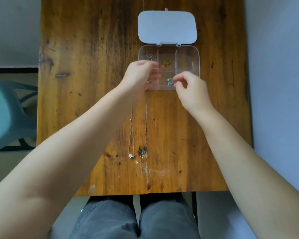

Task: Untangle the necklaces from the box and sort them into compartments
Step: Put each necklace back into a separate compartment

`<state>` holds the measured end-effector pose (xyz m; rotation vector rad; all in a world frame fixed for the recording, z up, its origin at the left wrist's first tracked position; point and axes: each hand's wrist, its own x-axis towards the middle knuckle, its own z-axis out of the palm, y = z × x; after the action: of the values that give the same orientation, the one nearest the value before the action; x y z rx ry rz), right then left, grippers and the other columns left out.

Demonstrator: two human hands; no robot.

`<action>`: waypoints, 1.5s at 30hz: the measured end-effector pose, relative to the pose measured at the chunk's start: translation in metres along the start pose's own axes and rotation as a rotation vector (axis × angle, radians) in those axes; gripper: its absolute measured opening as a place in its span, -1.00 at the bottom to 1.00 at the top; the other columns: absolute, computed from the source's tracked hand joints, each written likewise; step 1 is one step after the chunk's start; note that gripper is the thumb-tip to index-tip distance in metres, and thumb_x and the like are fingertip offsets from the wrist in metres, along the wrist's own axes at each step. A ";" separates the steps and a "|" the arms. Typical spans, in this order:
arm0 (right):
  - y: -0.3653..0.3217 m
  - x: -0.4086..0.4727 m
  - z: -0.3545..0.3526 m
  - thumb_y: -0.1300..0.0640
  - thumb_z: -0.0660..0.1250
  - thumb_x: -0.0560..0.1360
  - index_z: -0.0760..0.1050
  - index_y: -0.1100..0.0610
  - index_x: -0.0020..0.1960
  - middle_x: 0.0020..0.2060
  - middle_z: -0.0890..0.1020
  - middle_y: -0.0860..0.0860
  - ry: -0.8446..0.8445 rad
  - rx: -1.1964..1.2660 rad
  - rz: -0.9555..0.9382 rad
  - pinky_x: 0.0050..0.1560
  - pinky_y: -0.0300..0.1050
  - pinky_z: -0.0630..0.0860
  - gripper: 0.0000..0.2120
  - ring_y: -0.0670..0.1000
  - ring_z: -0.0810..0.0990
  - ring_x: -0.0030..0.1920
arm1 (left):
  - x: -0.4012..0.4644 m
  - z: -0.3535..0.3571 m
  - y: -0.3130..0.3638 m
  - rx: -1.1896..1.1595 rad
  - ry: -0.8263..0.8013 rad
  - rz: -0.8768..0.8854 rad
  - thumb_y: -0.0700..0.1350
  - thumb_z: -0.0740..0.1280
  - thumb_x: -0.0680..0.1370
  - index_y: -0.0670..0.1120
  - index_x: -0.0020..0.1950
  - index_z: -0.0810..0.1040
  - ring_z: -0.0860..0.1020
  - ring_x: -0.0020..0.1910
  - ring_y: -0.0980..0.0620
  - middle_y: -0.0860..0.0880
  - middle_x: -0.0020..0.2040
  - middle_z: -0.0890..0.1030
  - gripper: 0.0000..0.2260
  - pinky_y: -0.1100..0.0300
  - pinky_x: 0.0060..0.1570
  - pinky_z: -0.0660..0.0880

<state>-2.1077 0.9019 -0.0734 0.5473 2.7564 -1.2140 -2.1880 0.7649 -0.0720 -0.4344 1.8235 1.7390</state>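
A clear plastic box (pixel 188 56) with its lid (pixel 167 27) swung flat open sits on the far part of the wooden table (pixel 86 69). Its compartments hold a gold and red necklace (pixel 165 64), a silver one (pixel 150 57) and a bunched silver piece (pixel 169 81). Thin chains (pixel 131 135) lie nearer (pendants small, blurred). The left hand (pixel 140 75) covers the box's near-left corner, its grip unreadable; the right hand (pixel 191 91) pinches at the silver piece.

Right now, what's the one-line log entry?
box open | both hands at it: left hand, right hand | necklace still on table
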 end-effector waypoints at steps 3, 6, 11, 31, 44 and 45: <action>0.000 -0.057 0.031 0.23 0.18 0.57 0.54 0.13 0.08 0.05 0.59 0.05 -0.194 -0.010 -0.001 -0.11 -0.34 0.42 -0.81 -0.02 0.56 -0.05 | -0.007 -0.053 -0.024 0.428 0.131 0.149 -0.19 0.14 0.57 -0.12 0.03 0.56 0.61 -0.20 0.01 -0.11 -0.11 0.66 -0.79 0.05 -0.15 0.59; 0.002 -0.113 0.080 0.15 0.18 0.59 0.50 0.10 0.17 0.13 0.55 0.01 -0.411 -0.058 0.118 -0.16 -0.36 0.43 -0.79 -0.08 0.53 -0.09 | -0.005 -0.084 -0.054 0.950 0.215 0.280 -0.11 0.19 0.58 -0.11 0.09 0.52 0.52 -0.08 -0.02 -0.09 0.02 0.60 -0.82 0.09 -0.16 0.47; 0.003 -0.169 0.128 0.07 0.26 0.55 0.46 0.06 0.18 0.10 0.52 -0.02 -0.244 -0.109 0.247 0.05 -0.14 0.50 -0.78 -0.04 0.50 0.07 | 0.001 -0.081 -0.078 1.344 0.063 0.495 -0.09 0.26 0.56 -0.18 0.09 0.47 0.47 0.05 -0.16 -0.17 0.04 0.52 -0.81 0.02 -0.16 0.42; 0.025 -0.192 0.109 0.17 0.37 0.50 0.55 0.18 0.01 -0.05 0.55 0.07 0.134 -0.198 0.130 -0.19 -0.21 0.49 -0.88 0.03 0.54 -0.07 | -0.019 -0.023 -0.040 0.200 -0.277 0.112 -0.25 0.19 0.53 -0.14 -0.25 0.47 0.61 -0.37 0.08 -0.09 -0.28 0.63 -0.83 0.24 -0.32 0.58; 0.164 -0.183 -0.011 0.18 0.34 0.51 0.55 0.20 0.00 -0.06 0.56 0.14 0.250 -0.320 0.402 -0.13 0.06 0.56 -0.89 0.11 0.54 -0.08 | -0.008 0.197 -0.074 0.410 -0.379 0.138 -0.23 0.28 0.54 -0.13 -0.13 0.51 0.62 -0.28 0.06 -0.08 -0.24 0.61 -0.94 0.31 -0.29 0.59; 0.166 -0.183 -0.011 0.17 0.35 0.50 0.56 0.20 0.00 -0.06 0.56 0.14 0.234 -0.330 0.388 -0.15 0.04 0.56 -0.88 0.12 0.54 -0.08 | -0.006 0.200 -0.078 0.484 -0.379 0.178 -0.22 0.27 0.54 -0.11 -0.12 0.51 0.63 -0.23 0.04 -0.08 -0.20 0.62 -0.94 0.29 -0.26 0.60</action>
<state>-1.8772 0.9599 -0.1425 1.1740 2.7572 -0.6314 -2.1007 0.9534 -0.1277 0.2432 1.9475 1.3038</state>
